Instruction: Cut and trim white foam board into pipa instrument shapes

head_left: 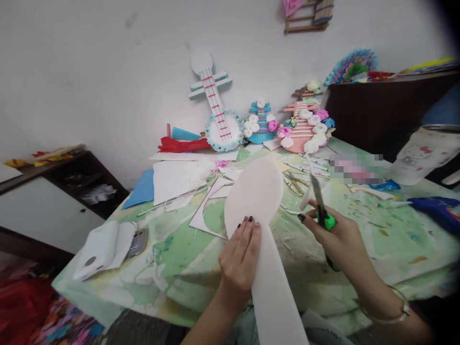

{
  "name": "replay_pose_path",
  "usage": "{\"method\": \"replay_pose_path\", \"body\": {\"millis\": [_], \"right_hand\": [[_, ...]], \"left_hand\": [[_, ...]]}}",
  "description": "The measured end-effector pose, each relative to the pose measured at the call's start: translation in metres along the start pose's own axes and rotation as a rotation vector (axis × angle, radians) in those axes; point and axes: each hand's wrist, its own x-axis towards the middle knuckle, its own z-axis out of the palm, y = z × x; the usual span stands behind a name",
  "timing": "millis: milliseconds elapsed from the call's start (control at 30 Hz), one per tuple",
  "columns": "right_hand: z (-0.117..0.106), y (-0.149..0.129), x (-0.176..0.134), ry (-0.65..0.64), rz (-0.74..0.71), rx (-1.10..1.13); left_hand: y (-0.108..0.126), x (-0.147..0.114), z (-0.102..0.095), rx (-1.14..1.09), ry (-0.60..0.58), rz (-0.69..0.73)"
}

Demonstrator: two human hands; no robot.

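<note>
A white foam board cut-out [253, 191] with a rounded head and a long straight neck lies across the table's front, its lower end running out of view toward me. My left hand [240, 258] rests on it where head meets neck, fingers stretched out flat. To the right, my right hand [343, 242] grips a green utility knife [327, 220]. The knife's blade is out and points up, apart from the board. By my right fingertips is a thin white strip [307, 196]; whether they hold it, I cannot tell.
Gold-handled scissors [295, 184] and several markers [316, 165] lie behind the knife. A blue glue gun [438, 211] and a white tumbler [417, 155] stand at right. Foam offcuts [201, 215] and a white phone case [104, 251] lie left. Decorated instrument models [224, 127] lean against the wall.
</note>
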Motion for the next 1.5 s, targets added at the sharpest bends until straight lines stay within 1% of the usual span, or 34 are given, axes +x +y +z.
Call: {"method": "replay_pose_path", "body": {"millis": [33,67,100,167,233,267,300,367,433,500,533,633,700,767,933,1133,1267,1500], "right_hand": [[-0.004,0.000,0.002,-0.024,-0.031,-0.028],[-0.007,-0.001,0.001,-0.075,-0.066,-0.033],[-0.011,-0.002,-0.001,-0.158,-0.095,-0.019],[-0.016,-0.006,-0.008,-0.399,-0.110,0.085],[-0.018,-0.010,-0.017,-0.653,-0.066,0.177],[-0.018,-0.012,-0.019,-0.751,-0.048,0.186],[-0.018,-0.013,-0.021,-0.813,-0.045,0.171],[-0.015,-0.015,-0.020,-0.864,-0.099,0.105],[-0.011,-0.016,-0.017,-0.846,-0.176,0.036],[-0.008,-0.015,-0.014,-0.794,-0.246,-0.043],[-0.007,-0.016,-0.014,-0.757,-0.280,-0.082],[-0.006,-0.018,-0.014,-0.628,-0.402,-0.181],[-0.005,-0.021,-0.015,-0.581,-0.451,-0.211],[-0.005,-0.024,-0.016,-0.582,-0.469,-0.221],[-0.002,-0.027,-0.017,-0.625,-0.453,-0.204],[0.003,-0.023,-0.020,-0.606,-0.500,-0.255],[0.005,-0.021,-0.021,-0.651,-0.484,-0.267],[0.002,-0.018,-0.022,-0.638,-0.495,-0.299]], "left_hand": [[0.001,0.001,0.000,-0.005,0.011,-0.010],[0.001,0.002,0.001,-0.012,0.019,-0.018],[0.001,0.002,0.001,-0.020,0.024,-0.020],[0.001,0.004,0.001,-0.054,0.021,-0.026],[0.001,0.004,0.001,-0.089,0.001,-0.032],[0.001,0.004,0.000,-0.098,0.002,-0.030],[0.001,0.004,0.000,-0.101,0.015,-0.026],[0.001,0.004,-0.002,-0.102,0.041,-0.013],[0.002,0.005,-0.005,-0.102,0.016,-0.002],[0.002,0.006,-0.007,-0.103,-0.044,0.004],[0.002,0.006,-0.008,-0.103,-0.057,0.012],[0.002,0.007,-0.008,-0.110,-0.051,0.022],[0.003,0.006,-0.006,-0.118,-0.043,0.020],[0.005,0.005,-0.004,-0.127,-0.034,0.016],[0.007,0.006,-0.003,-0.143,-0.036,0.052],[0.008,0.002,-0.006,-0.148,-0.047,0.026],[0.008,-0.002,-0.008,-0.136,-0.057,0.024],[0.005,0.000,-0.012,-0.105,-0.059,0.015]]}}
